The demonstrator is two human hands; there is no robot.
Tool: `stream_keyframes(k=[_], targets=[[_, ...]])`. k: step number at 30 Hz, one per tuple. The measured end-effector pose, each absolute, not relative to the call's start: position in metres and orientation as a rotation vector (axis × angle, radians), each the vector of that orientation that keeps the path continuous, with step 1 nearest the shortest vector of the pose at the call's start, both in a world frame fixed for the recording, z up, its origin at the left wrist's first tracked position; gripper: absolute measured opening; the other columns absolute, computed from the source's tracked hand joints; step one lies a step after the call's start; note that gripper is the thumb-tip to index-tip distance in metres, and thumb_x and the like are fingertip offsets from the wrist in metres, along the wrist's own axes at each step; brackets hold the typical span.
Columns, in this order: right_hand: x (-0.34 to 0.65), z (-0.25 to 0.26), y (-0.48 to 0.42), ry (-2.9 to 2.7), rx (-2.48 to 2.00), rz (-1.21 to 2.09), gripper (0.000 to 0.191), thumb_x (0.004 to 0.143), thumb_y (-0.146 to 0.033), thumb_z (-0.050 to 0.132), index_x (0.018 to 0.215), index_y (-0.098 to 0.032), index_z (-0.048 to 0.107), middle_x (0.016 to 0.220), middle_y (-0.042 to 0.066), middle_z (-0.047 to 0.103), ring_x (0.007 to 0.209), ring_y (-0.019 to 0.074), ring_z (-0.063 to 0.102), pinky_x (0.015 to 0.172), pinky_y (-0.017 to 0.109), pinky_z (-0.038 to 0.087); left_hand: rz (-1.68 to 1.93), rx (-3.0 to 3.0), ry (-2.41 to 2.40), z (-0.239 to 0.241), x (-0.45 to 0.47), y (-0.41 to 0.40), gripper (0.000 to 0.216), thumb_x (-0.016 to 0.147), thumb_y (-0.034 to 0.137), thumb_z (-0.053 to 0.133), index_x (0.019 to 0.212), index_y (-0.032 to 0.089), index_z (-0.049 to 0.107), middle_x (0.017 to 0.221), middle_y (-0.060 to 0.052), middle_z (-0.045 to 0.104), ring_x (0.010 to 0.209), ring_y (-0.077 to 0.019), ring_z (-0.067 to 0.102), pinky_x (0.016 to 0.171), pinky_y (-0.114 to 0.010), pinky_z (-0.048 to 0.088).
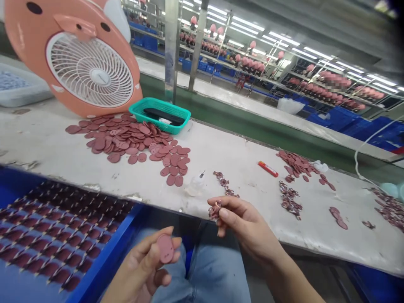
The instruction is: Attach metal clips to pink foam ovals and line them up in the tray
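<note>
Crate (124,235), one; one fan (94,75); uncounted discs heaped (126,136) against one basket (186,120) on the table (221,136); left hand (140,269), fingers pinching one disc (164,249) over the lap (217,269); one bottle (195,185); right hand (249,223), fingers gripping and partly hiding a clump (213,211); one red pen (267,168) beyond.

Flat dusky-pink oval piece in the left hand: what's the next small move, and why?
Probably bring the small crinkled brownish-pink piece in the right hand toward the flat dusky-pink oval piece in the left hand: each is held at the fingertips, the two are apart, and the oval's broad face, marked with small dark dots, shows mostly uncovered.
</note>
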State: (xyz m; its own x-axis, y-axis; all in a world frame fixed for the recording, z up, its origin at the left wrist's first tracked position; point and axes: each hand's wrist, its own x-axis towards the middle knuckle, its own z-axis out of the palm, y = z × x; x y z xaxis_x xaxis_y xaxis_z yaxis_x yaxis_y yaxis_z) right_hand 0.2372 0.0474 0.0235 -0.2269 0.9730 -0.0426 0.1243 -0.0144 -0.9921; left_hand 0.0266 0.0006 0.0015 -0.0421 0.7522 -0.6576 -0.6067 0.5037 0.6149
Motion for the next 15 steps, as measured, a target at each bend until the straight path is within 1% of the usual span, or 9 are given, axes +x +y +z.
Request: stream_keyframes(k=[2, 4, 6, 10, 15], targets=[[0.226, 0.028, 0.035, -1.371, -1.138, 1.424, 0.025, 0.091, -0.042, 0.065, 0.109, -0.026, 0.072, 0.089, 0.002, 0.074, 0.068, 0.0103, 0.068, 0.056, 0.019, 0.059, 1.053, 0.175, 1.146, 0.006, 0.029, -0.001, 0.050, 0.045, 0.047, 0.096, 0.085, 0.021, 0.081, 0.077, -0.006, 0.079, 0.066, -0.0161, 0.069, 0.046, -0.017, 0.051], [0.216, 0.033, 0.026, -1.328, -1.098, 1.443, 0.020, 0.089, -0.035, 0.070, 0.108, -0.031, 0.074, 0.089, 0.000, 0.076, 0.067, 0.0086, 0.069, 0.057, 0.016, 0.059, 1.016, 0.219, 1.091, 0.009, 0.030, -0.002, 0.047, 0.049, 0.047, 0.095, 0.086, 0.021, 0.082, 0.075, -0.005, 0.077, 0.068, -0.0158, 0.067, 0.048, -0.018, 0.050], [0.208, 0.037, 0.018, -1.378, -1.092, 1.376, 0.023, 0.088, -0.027, 0.073, 0.109, -0.033, 0.075, 0.089, -0.001, 0.077, 0.068, 0.0085, 0.071, 0.060, 0.015, 0.060, 0.986, 0.269, 1.037, 0.010, 0.029, -0.004, 0.047, 0.052, 0.048, 0.094, 0.088, 0.020, 0.082, 0.073, -0.004, 0.074, 0.068, -0.0153, 0.065, 0.048, -0.018, 0.049], [0.202, 0.042, 0.013, -1.621, -1.082, 1.157, 0.030, 0.085, -0.019, 0.075, 0.112, -0.033, 0.074, 0.088, -0.003, 0.079, 0.075, 0.0113, 0.075, 0.069, 0.018, 0.062, 0.952, 0.321, 0.954, 0.009, 0.024, -0.006, 0.047, 0.057, 0.052, 0.090, 0.089, 0.018, 0.082, 0.068, -0.002, 0.069, 0.064, -0.0137, 0.062, 0.049, -0.017, 0.048], [0.199, 0.044, 0.014, -1.811, -1.055, 0.936, 0.030, 0.086, -0.019, 0.074, 0.114, -0.033, 0.072, 0.095, -0.001, 0.080, 0.079, 0.0165, 0.077, 0.070, 0.026, 0.064, 0.943, 0.333, 0.899, 0.003, 0.020, -0.008, 0.040, 0.060, 0.050, 0.089, 0.084, 0.019, 0.083, 0.066, -0.002, 0.068, 0.062, -0.0130, 0.060, 0.048, -0.017, 0.047]])
